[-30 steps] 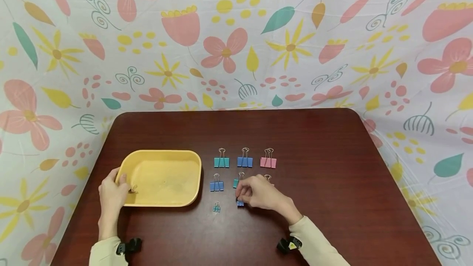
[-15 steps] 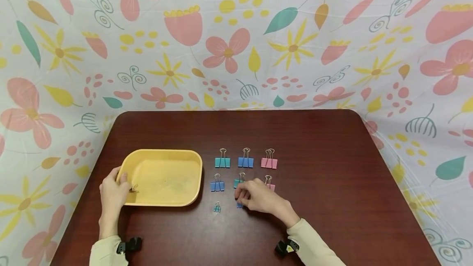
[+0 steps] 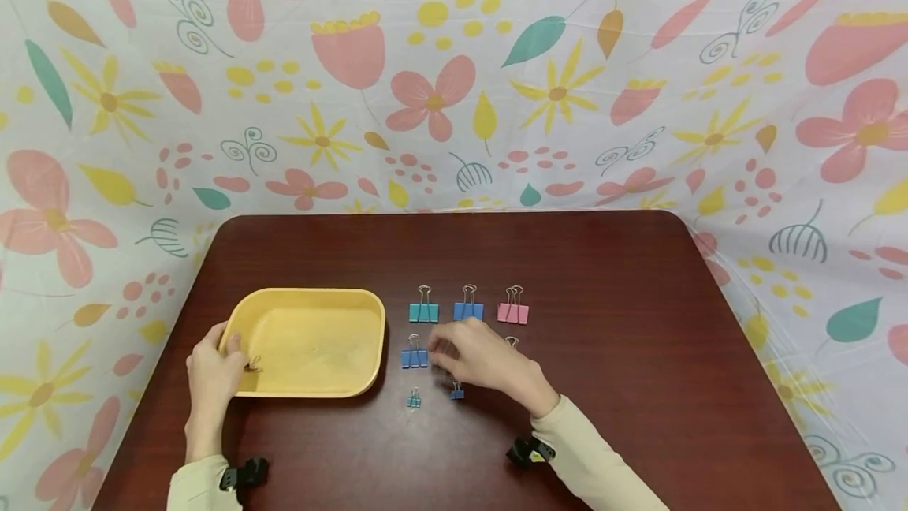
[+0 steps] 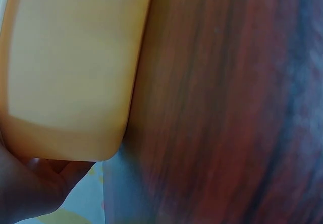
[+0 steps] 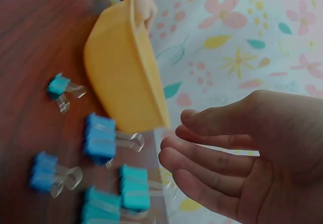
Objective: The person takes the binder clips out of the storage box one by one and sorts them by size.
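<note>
My left hand grips the left end of a yellow plastic tray, its thumb over the rim. Inside the tray by that thumb lies a small dark clip. The right hand hovers over the binder clips with loosely bent fingers; in the right wrist view nothing is between them. Just left of its fingertips is a medium blue binder clip. A small blue binder clip sits below the hand, a small teal one to its left. The hand hides the medium teal binder clip from the head view.
Along the back row stand a large teal clip, a large blue clip and a large pink clip. Another pink clip's handles show behind the right hand. A flowered cloth hangs beyond the brown table.
My right hand has left the small blue clip and moved up and left, covering the medium teal clip. The left hand and tray stay in place.
</note>
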`<state>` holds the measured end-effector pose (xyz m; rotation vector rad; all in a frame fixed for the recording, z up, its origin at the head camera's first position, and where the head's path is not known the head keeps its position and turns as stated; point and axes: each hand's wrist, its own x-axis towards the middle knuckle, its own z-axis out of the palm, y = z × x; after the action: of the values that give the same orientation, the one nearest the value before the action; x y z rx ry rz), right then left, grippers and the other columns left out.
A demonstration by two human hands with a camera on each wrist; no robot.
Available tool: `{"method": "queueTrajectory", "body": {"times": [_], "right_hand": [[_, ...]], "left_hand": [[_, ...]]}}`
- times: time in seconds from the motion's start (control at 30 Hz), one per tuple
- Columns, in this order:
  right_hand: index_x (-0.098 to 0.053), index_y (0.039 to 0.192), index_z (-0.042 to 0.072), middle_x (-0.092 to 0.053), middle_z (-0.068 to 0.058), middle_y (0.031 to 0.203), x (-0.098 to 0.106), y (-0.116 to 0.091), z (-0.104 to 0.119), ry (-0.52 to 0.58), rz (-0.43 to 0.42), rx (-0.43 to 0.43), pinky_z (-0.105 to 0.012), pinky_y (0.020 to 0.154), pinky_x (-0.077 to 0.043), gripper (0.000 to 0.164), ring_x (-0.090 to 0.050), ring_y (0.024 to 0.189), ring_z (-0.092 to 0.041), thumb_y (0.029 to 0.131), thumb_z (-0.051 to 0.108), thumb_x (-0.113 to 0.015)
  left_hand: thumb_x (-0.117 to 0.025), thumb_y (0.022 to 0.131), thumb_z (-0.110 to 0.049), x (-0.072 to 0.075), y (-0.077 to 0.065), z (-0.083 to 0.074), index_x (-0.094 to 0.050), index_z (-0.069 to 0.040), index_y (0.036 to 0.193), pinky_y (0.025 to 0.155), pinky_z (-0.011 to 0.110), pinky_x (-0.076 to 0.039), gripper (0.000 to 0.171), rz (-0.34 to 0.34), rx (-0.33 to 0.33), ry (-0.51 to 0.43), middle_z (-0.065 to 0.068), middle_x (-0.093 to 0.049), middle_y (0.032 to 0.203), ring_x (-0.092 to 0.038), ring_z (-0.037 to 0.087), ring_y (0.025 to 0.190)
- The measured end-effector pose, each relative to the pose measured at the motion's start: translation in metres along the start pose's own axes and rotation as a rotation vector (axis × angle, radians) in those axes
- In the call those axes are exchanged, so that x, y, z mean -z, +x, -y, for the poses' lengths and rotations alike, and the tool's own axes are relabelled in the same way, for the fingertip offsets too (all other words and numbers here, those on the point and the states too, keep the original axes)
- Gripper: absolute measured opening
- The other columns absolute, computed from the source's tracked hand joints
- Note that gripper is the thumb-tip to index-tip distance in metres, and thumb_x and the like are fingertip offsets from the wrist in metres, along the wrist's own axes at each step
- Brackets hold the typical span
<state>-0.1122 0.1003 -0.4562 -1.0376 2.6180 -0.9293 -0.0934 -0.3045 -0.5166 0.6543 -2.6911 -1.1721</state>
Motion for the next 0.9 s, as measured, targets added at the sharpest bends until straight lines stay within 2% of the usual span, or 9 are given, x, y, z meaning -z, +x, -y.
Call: {"method": "queueTrajectory", "body": {"times": [0.17, 0.3, 0.43, 0.6, 0.77, 0.9], "right_hand": [[-0.075, 0.097, 0.010, -0.074, 0.004, 0.088, 0.006, 0.024, 0.016, -0.009, -0.001, 0.082, -0.017, 0.068, -0.049, 0.006, -0.060, 0.072, -0.003, 0.093, 0.010, -0.070], [-0.074, 0.097, 0.009, -0.074, 0.004, 0.089, 0.008, 0.041, 0.027, -0.022, 0.013, 0.130, -0.015, 0.068, -0.049, 0.005, -0.061, 0.073, -0.003, 0.094, 0.009, -0.070], [-0.073, 0.098, 0.010, -0.074, 0.004, 0.090, 0.005, 0.058, 0.038, -0.074, 0.017, 0.174, -0.014, 0.071, -0.048, 0.006, -0.061, 0.075, -0.004, 0.095, 0.010, -0.069], [-0.073, 0.099, 0.008, -0.075, 0.001, 0.095, -0.002, 0.077, 0.049, -0.057, 0.052, 0.211, -0.013, 0.078, -0.049, 0.007, -0.068, 0.084, -0.006, 0.095, 0.010, -0.068], [-0.070, 0.112, 0.007, -0.075, 0.000, 0.097, -0.012, 0.098, 0.054, -0.055, 0.146, 0.191, -0.011, 0.079, -0.047, 0.017, -0.068, 0.088, -0.006, 0.097, 0.013, -0.066], [-0.065, 0.125, 0.009, -0.076, -0.001, 0.102, -0.024, 0.113, 0.058, -0.111, 0.196, 0.196, -0.013, 0.084, -0.047, 0.029, -0.068, 0.092, -0.005, 0.097, 0.016, -0.067]], "left_hand": [[-0.043, 0.106, -0.019, -0.001, 0.001, 0.001, -0.055, 0.003, 0.140, 0.097, 0.062, -0.040, 0.042, 0.024, 0.001, -0.007, 0.035, -0.057, 0.134, -0.053, 0.050, 0.118], [-0.044, 0.106, -0.018, 0.000, 0.000, 0.001, -0.055, 0.003, 0.139, 0.099, 0.063, -0.039, 0.041, 0.023, 0.001, -0.005, 0.035, -0.057, 0.134, -0.051, 0.051, 0.120], [-0.044, 0.106, -0.018, 0.001, -0.001, 0.001, -0.055, 0.004, 0.139, 0.098, 0.063, -0.040, 0.041, 0.019, -0.003, 0.002, 0.036, -0.057, 0.133, -0.052, 0.051, 0.119], [-0.044, 0.106, -0.017, 0.001, -0.001, 0.000, -0.055, 0.003, 0.139, 0.096, 0.061, -0.042, 0.041, 0.019, -0.011, 0.009, 0.035, -0.059, 0.132, -0.054, 0.050, 0.117], [-0.045, 0.105, -0.016, 0.000, -0.002, -0.001, -0.055, 0.004, 0.138, 0.097, 0.061, -0.041, 0.040, 0.013, -0.016, 0.008, 0.035, -0.058, 0.132, -0.054, 0.050, 0.118], [-0.045, 0.105, -0.015, 0.001, -0.003, -0.002, -0.055, 0.005, 0.138, 0.100, 0.063, -0.040, 0.040, 0.005, -0.024, 0.010, 0.037, -0.057, 0.133, -0.052, 0.053, 0.121]]}}
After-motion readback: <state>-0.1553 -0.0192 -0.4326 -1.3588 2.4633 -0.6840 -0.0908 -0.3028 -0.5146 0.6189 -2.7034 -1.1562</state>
